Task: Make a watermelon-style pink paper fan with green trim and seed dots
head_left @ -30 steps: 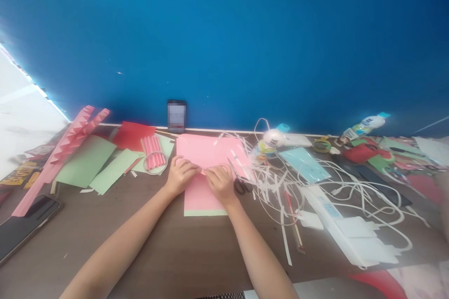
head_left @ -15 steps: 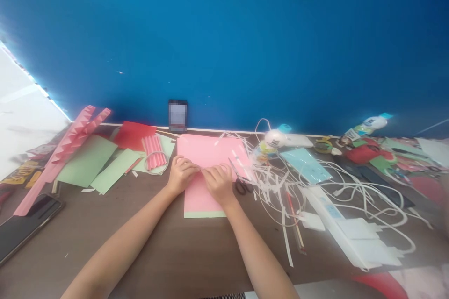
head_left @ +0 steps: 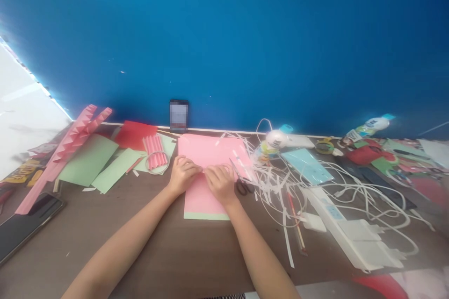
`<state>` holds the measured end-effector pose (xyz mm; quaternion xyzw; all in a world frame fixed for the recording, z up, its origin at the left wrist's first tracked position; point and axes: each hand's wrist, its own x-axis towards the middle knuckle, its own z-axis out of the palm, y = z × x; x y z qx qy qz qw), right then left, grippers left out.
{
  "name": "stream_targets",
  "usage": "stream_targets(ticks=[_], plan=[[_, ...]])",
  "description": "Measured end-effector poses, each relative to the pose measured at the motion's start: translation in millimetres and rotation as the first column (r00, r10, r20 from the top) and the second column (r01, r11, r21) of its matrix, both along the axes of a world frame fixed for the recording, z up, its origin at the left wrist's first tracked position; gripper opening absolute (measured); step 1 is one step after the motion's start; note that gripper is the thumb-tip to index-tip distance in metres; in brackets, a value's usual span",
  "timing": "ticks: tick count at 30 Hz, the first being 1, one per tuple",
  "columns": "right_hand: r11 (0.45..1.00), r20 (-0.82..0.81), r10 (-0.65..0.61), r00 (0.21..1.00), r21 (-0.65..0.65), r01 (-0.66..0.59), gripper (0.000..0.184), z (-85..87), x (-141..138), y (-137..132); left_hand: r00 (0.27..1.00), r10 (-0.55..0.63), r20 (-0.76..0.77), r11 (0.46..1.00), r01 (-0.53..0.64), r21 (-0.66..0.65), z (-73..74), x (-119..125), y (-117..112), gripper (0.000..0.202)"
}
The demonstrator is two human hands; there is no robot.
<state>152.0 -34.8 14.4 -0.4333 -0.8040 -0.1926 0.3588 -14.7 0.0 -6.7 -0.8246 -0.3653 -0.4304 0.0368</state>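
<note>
Beneath grip, pink paper point(head_left: 202, 198); our left hand point(head_left: 184, 175), right hand point(head_left: 220, 183) stay nearly unmoved, close together, same fingerwork continuing; whether pinching paper, we cannot tell.

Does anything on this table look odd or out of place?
Yes: right of the rectangular pink paper sheet, thin white paper strips lie jumbled among looped white cables, which looks untidy. No spill stands out.
</note>
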Motion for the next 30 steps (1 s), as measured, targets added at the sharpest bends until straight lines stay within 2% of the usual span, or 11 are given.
stream_targets(ticks=[4,9,12,16,19,21,23,26,28,30], plan=[[1.0,0.011,-0.004,1.0,-0.021,0.004,0.017,1.0,1,1,1.0,0.001,0.009,1.0,-0.001,0.022,-1.1,0,1,0.013],[0.999,-0.053,-0.025,0.998,-0.027,0.023,0.018,-1.7,11,7,1.0,0.002,0.015,1.0,-0.002,0.004,0.8,0,0,0.015],[0.998,-0.071,-0.006,0.997,-0.069,0.001,0.025,-5.2,15,10,0.999,-0.034,-0.007,0.999,0.034,-0.023,5.9,1,-3,0.013],[0.99,-0.093,0.006,0.996,-0.141,-0.019,0.022,-6.8,14,9,0.994,-0.099,-0.054,0.994,0.097,-0.044,11.4,3,-7,0.014],[0.979,-0.174,0.044,0.984,-0.191,-0.077,0.016,-4.3,11,7,0.992,-0.117,-0.055,0.993,0.115,-0.041,10.4,3,-6,0.017],[0.956,-0.277,0.057,0.959,-0.261,-0.132,0.009,-2.8,10,7,0.99,-0.137,-0.035,0.987,0.134,-0.088,8.0,1,-3,0.019],[0.919,-0.412,-0.004,0.911,-0.36,-0.159,0.013,-2.9,12,7,0.99,-0.133,0.042,0.977,0.138,-0.163,5.2,-1,1,0.017],[0.863,-0.549,-0.213,0.808,-0.493,-0.107,0.024,-7.1,19,11,0.973,-0.024,0.231,0.955,0.091,-0.283,0.7,-7,9,0.028],[0.83,-0.553,-0.302,0.777,-0.553,-0.071,0.026,-11.2,24,15,0.951,0.071,0.299,0.95,0.027,-0.312,-2.3,-11,14,0.041],[0.82,-0.508,-0.34,0.792,-0.572,-0.015,0.027,-14.1,28,18,0.954,0.127,0.271,0.958,-0.047,-0.283,-5.1,-14,17,0.045]])
